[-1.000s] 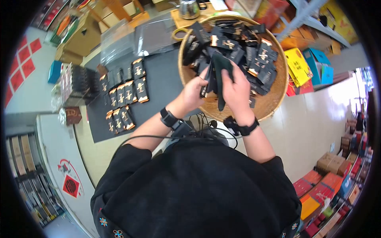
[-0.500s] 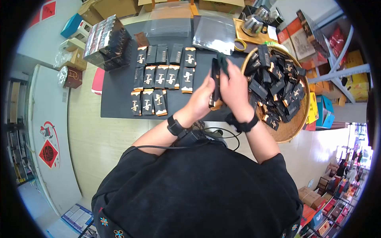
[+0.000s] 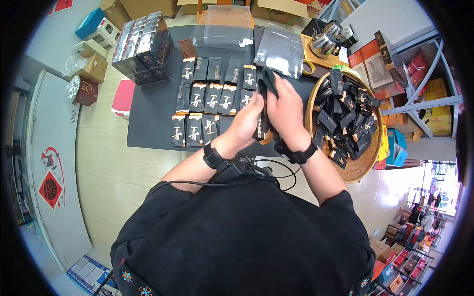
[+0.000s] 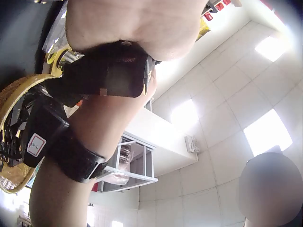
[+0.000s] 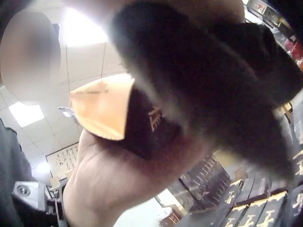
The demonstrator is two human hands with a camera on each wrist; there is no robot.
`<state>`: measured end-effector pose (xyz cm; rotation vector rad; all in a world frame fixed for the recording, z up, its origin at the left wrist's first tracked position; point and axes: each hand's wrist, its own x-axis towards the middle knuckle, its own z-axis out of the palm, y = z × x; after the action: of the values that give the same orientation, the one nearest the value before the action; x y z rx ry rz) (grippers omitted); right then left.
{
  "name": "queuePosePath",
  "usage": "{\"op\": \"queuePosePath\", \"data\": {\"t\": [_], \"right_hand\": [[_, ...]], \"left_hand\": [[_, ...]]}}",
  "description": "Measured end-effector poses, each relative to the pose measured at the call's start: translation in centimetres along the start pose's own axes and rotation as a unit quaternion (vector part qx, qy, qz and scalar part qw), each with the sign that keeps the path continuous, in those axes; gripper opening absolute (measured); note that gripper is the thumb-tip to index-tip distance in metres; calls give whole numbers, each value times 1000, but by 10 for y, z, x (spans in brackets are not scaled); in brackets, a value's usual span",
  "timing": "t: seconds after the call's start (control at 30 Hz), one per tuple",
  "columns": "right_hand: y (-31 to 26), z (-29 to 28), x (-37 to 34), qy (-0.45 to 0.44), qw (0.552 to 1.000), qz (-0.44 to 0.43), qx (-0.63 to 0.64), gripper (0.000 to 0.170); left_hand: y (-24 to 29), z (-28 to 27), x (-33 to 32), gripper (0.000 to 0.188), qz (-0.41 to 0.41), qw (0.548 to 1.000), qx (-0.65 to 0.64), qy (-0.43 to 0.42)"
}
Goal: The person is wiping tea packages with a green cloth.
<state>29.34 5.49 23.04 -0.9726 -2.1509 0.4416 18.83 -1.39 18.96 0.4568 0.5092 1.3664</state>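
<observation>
In the head view, my left hand (image 3: 245, 122) grips a black packet (image 3: 261, 123) with an orange end, upright over the table's front edge. My right hand (image 3: 287, 111) holds a folded dark green cloth (image 3: 268, 79) against the packet's right side. Seen from the right wrist, the packet's orange end (image 5: 102, 109) sticks out above the left palm (image 5: 118, 182), while the blurred cloth (image 5: 189, 71) covers much of the view. The left wrist view has the packet's dark printed end (image 4: 109, 78) below the palm. Cloth and fingers hide the packet's far end.
Similar packets (image 3: 213, 98) lie in rows on the dark table (image 3: 148, 128). A round woven basket (image 3: 356, 170) of loose packets stands at the right. Stacked boxes (image 3: 143, 49), clear plastic sheets (image 3: 279, 49), a tape roll (image 3: 308, 67) and a kettle (image 3: 323, 44) are farther back.
Both hands have moved left from over the basket to the table's front edge with the packet and cloth. The head view has swung left; the hands shifted only slightly in the last half second.
</observation>
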Motion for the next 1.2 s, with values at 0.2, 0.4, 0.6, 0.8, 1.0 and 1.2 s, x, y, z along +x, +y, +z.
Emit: {"op": "queuePosePath", "data": {"t": [0.2, 0.4, 0.6, 0.8, 1.0, 1.2], "right_hand": [[-24, -8, -30, -55, 998, 4, 26, 46], [0, -7, -15, -2, 999, 15, -42, 44], [-1, -5, -25, -25, 997, 46, -57, 43], [-20, -10, -45, -35, 998, 45, 33, 47], [13, -11, -20, -19, 996, 86, -16, 43], [-10, -16, -59, -43, 998, 45, -12, 47]], "left_hand": [[13, -24, 14, 57, 58, 995, -10, -76], [-2, 6, 12, 47, -1, 1000, -7, 31], [-1, 15, 18, 44, 50, 997, 18, 56], [-3, -18, 30, 50, 20, 999, -28, -18], [-26, 4, 16, 50, -30, 999, -16, 19], [-23, -9, 26, 40, -14, 998, -27, 58]]}}
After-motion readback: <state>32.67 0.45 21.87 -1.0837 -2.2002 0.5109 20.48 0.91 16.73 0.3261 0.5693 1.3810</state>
